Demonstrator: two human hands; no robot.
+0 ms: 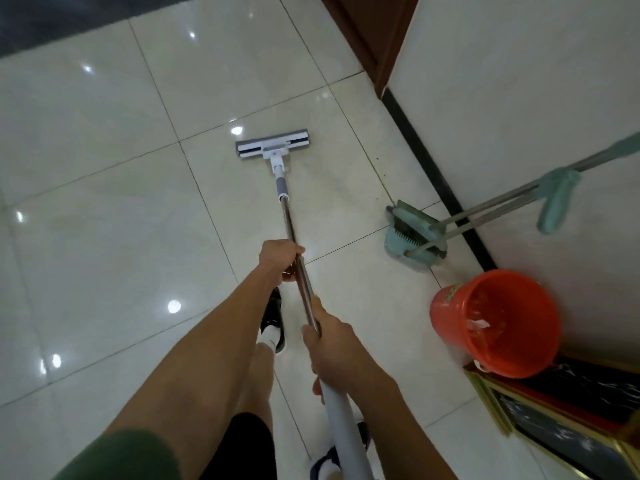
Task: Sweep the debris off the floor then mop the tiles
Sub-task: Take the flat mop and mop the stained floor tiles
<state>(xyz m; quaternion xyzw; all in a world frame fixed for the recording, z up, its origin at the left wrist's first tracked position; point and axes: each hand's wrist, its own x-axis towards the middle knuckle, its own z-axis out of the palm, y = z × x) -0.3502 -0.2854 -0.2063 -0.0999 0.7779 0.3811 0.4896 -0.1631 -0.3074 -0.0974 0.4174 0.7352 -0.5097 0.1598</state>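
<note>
Tiles [104, 150] at left: glossy, likely slick where wet; watch your footing. Your left hand [280, 259] wraps the mop [273, 145] handle mid-shaft, fingers curled fully round it; your right hand [332, 344] grips lower, where steel meets the white sleeve. Mop head lies flat on the tile ahead, well apart from your feet. Dark specks sit along the grout near the dustpan and broom [414, 237]; mopping there could smear them. Orange bucket [495, 323] stands near your right elbow: a wide backstroke might knock it over.
</note>
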